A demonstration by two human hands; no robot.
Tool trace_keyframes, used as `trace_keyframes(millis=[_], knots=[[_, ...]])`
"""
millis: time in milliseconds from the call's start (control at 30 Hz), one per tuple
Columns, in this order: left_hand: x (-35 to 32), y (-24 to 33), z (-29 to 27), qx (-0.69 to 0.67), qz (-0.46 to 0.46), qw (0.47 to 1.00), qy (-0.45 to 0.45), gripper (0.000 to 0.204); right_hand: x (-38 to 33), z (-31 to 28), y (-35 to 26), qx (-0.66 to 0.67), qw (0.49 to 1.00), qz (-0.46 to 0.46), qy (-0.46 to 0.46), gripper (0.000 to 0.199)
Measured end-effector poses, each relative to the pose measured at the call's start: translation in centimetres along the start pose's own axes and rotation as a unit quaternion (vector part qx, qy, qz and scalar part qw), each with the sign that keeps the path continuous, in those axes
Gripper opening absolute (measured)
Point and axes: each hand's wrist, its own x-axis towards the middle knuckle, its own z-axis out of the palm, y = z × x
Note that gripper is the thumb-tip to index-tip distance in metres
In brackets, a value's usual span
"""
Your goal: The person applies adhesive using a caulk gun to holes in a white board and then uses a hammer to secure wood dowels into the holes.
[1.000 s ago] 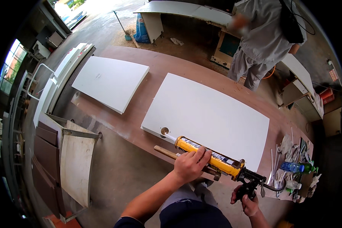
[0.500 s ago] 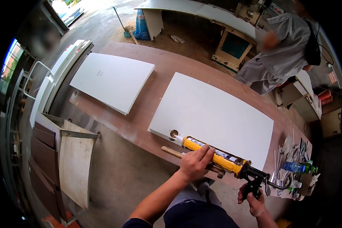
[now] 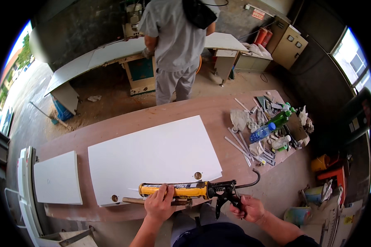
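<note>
A yellow and black caulking gun (image 3: 196, 190) lies level in front of me, its white nozzle pointing left. My left hand (image 3: 158, 204) is closed around its yellow barrel. Beneath the barrel runs a hammer (image 3: 134, 201) with a wooden handle, which passes under the same hand; its small head shows to the right of that hand. At the rear, my right hand (image 3: 251, 208) grips the black handle by the trigger. Just beyond the gun lies a white panel (image 3: 152, 152) with two round holes near its close edge. The nozzle tip is apart from both holes.
A smaller white panel (image 3: 57, 177) lies at the left of the brown table (image 3: 218, 123). Bottles (image 3: 261, 132), metal strips and tools clutter its right end. Across the table a person in grey (image 3: 173, 45) stands at a long bench (image 3: 95, 57). Buckets (image 3: 299, 215) stand at right.
My view has swung to the right. The caulking gun's nozzle has come away from the left hole. The panel's right hole now shows beyond the gun. Both hands keep their hold.
</note>
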Motion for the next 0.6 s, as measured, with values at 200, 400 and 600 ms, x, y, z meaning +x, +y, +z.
trace_keyframes(millis=[200,400,600], knots=[[9.7,9.7,10.2,-0.047,0.179,0.964,-0.190,0.046,-6.6,-8.2,2.9,0.278,0.931,-0.131,0.200,0.043],[15.7,18.2,24.3,-0.032,0.288,0.856,-0.428,0.031,-8.5,-19.5,5.3,-0.059,0.911,-0.056,0.404,0.031],[17.6,19.1,30.5,0.025,0.258,0.814,-0.519,0.034,-8.1,-26.5,-6.5,-0.432,0.696,-0.181,0.545,0.028]])
